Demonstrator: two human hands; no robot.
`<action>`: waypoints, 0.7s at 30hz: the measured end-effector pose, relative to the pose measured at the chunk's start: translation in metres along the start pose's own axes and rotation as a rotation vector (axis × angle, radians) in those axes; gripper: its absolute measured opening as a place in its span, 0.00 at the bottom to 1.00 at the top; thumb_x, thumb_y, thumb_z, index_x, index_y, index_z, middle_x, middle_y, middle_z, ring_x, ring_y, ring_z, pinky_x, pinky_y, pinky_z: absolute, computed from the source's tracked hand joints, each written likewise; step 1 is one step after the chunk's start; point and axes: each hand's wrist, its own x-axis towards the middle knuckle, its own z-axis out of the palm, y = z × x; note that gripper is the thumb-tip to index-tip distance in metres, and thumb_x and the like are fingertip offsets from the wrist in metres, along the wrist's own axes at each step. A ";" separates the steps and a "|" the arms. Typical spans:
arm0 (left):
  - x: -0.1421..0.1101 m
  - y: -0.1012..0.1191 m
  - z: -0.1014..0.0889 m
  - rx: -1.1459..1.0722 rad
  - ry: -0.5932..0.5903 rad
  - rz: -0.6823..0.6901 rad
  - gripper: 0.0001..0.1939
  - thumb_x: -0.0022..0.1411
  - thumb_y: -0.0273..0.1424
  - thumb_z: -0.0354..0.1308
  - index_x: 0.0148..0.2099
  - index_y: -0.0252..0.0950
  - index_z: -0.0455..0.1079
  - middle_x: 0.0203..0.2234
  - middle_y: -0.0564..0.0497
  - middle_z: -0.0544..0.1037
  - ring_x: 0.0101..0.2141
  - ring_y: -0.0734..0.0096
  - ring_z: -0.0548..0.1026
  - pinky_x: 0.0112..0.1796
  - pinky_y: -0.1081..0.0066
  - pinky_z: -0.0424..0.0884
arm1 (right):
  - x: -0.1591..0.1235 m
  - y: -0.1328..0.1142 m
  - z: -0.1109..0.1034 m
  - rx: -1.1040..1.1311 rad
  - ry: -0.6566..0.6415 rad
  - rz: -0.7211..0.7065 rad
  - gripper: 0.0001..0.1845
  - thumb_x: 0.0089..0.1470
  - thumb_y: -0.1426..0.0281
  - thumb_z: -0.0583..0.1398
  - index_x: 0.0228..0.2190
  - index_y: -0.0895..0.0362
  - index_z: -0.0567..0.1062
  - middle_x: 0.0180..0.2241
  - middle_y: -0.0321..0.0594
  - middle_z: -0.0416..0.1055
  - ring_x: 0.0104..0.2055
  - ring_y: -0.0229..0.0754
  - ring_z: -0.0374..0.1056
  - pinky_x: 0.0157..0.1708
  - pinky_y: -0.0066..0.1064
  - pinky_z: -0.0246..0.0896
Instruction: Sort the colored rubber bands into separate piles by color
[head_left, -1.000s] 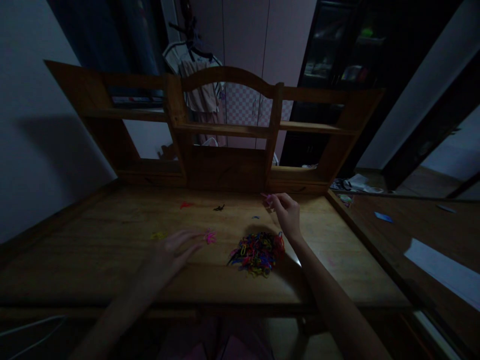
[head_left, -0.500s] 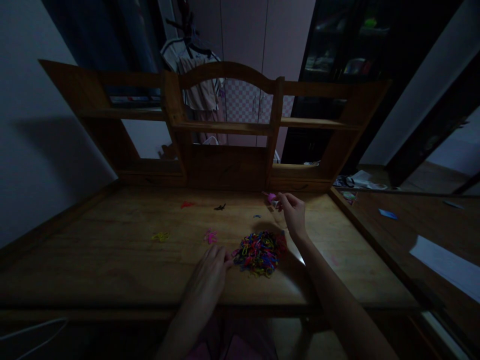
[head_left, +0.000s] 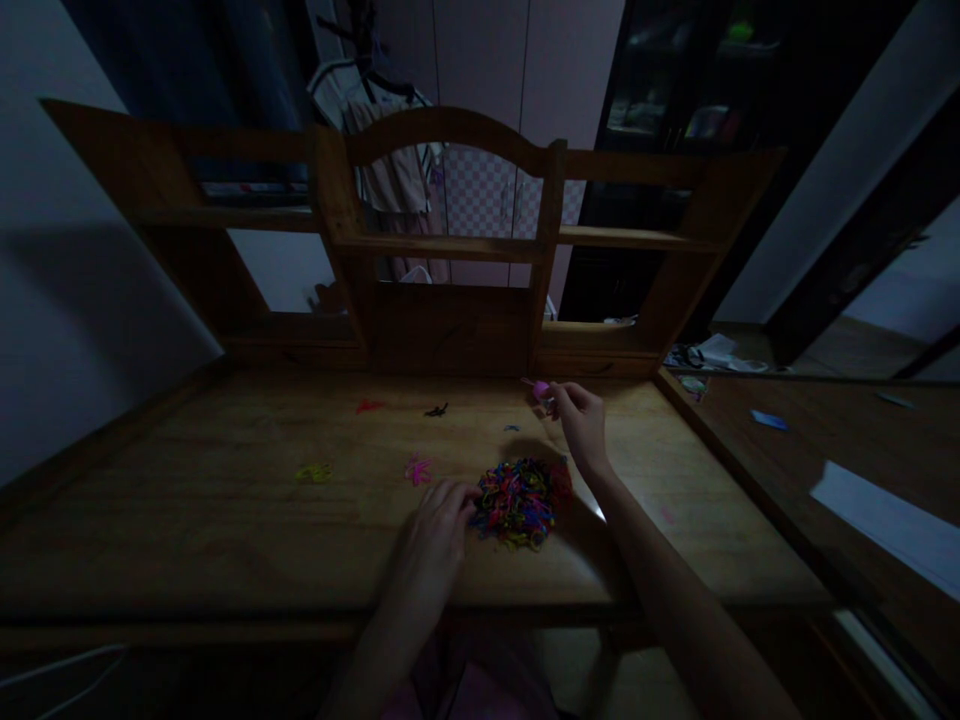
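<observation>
Dim light blurs much of the detail: single strands in the multicoloured pile point(head_left: 517, 508) run together, and the left hand's point(head_left: 439, 525) fingertips sit at its left edge, so whether they grip a strand I cannot tell. Both forearms run out of the bottom of the view. The right hand point(head_left: 585, 425) pinches a small pink object point(head_left: 540, 390) between thumb and fingers, beyond the pile; its far side is partly covered. On the wooden worktop point(head_left: 210, 540), well apart, lie yellow point(head_left: 313, 472), pink point(head_left: 418, 470), red point(head_left: 367, 406), black point(head_left: 436, 410) and bluish bits point(head_left: 511, 428). A wooden shelf unit point(head_left: 442, 246) stands at the back, with hanging clothes point(head_left: 397, 180) and pale cupboard doors point(head_left: 480, 60) behind.
</observation>
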 end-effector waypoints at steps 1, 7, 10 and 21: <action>0.001 -0.001 0.001 0.026 -0.002 0.006 0.10 0.65 0.26 0.47 0.42 0.38 0.69 0.40 0.48 0.72 0.44 0.63 0.69 0.46 0.64 0.65 | 0.000 0.000 0.000 0.003 -0.001 0.001 0.17 0.55 0.61 0.57 0.24 0.60 0.77 0.22 0.39 0.71 0.23 0.36 0.65 0.24 0.26 0.58; 0.005 0.000 0.003 0.137 -0.016 0.001 0.06 0.63 0.25 0.50 0.37 0.36 0.68 0.37 0.47 0.71 0.41 0.61 0.68 0.44 0.62 0.65 | 0.000 0.003 0.001 0.002 -0.007 0.001 0.18 0.55 0.60 0.57 0.25 0.60 0.77 0.23 0.40 0.71 0.23 0.37 0.65 0.24 0.27 0.58; 0.005 0.001 0.002 0.107 -0.019 0.008 0.06 0.64 0.25 0.50 0.36 0.37 0.67 0.36 0.48 0.71 0.41 0.62 0.68 0.44 0.63 0.65 | 0.000 0.005 0.001 0.001 -0.009 0.000 0.18 0.55 0.60 0.57 0.24 0.60 0.76 0.22 0.39 0.71 0.23 0.36 0.65 0.23 0.27 0.58; 0.002 0.006 -0.011 -0.050 -0.001 -0.117 0.05 0.62 0.33 0.54 0.36 0.40 0.70 0.34 0.53 0.77 0.37 0.66 0.74 0.39 0.68 0.68 | -0.001 0.004 0.002 -0.038 -0.020 -0.003 0.19 0.56 0.59 0.55 0.25 0.60 0.76 0.23 0.40 0.71 0.23 0.36 0.64 0.23 0.27 0.58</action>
